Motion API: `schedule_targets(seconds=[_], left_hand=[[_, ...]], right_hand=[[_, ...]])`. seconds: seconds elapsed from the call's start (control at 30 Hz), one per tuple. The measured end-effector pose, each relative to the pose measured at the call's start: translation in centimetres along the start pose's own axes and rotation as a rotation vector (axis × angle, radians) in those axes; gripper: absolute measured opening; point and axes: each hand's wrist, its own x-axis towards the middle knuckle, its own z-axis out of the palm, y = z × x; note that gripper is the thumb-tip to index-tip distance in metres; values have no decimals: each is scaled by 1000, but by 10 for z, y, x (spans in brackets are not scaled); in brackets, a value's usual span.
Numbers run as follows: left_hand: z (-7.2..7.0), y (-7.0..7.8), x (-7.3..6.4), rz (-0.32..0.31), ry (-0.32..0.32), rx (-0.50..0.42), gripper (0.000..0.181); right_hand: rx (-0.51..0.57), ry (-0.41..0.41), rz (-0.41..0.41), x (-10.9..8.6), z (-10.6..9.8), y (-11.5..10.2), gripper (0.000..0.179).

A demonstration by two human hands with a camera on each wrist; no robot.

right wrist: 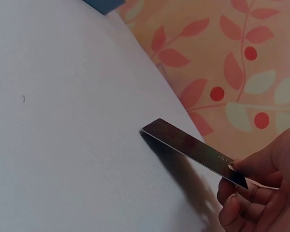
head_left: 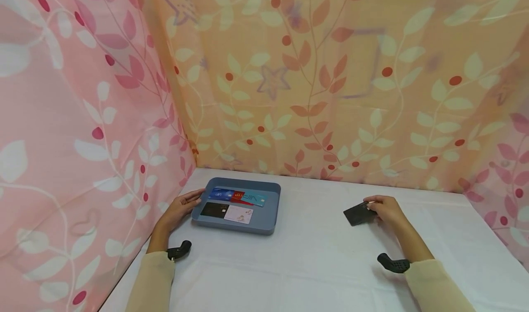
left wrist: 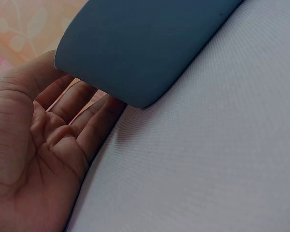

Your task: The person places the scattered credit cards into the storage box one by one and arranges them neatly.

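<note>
A black card [head_left: 359, 214] marked VIP is pinched between the thumb and fingers of my right hand [head_left: 386, 209], tilted just over the white cloth. In the right wrist view the card [right wrist: 191, 150] casts a shadow beneath it. My left hand [head_left: 180, 210] rests against the left side of a blue-grey tray [head_left: 264, 211], its fingers extended along the wall. Inside the tray, a blue card [head_left: 220, 194], a red card [head_left: 238, 195] and a teal card [head_left: 255, 199] overlap in the back row. A second black card [head_left: 212, 209] and a white card [head_left: 239, 214] lie in front.
A white cloth [head_left: 306, 257] covers the table. Behind it hangs an orange leaf-patterned curtain [head_left: 310, 73], and a pink one [head_left: 53, 119] borders the left side. Each wrist carries a black device; one [head_left: 179, 250] is on the left, another [head_left: 393, 263] on the right.
</note>
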Motion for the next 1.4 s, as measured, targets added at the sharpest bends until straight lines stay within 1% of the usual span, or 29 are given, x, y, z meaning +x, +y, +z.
schedule_targets(seconds=[0.2,0.57,0.77,1.0,1.07,1.27,1.4], left_hand=[[0,0,0,-5,1,-1,51],[-2,-2,2,-3,-7,-3,54],[0,1,1,-7,-3,-11,52],[1,1,-1,-18,6,-20,51],[1,0,-1,-19,3,-18,51],[0,0,-1,-15,-2,-14,52],[-1,-2,1,-9,0,-12,52]], right_hand=[[40,-7,19,-7,2,-5,35],[62,-70,1,-17,3,-19,30],[110,-107,-2,-21,8,-21,30],[164,-124,-10,-27,15,-25,29],[158,-132,-19,-29,16,-26,30],[82,-131,-53,-32,20,-29,28],[104,-155,-74,-34,23,-33,27]])
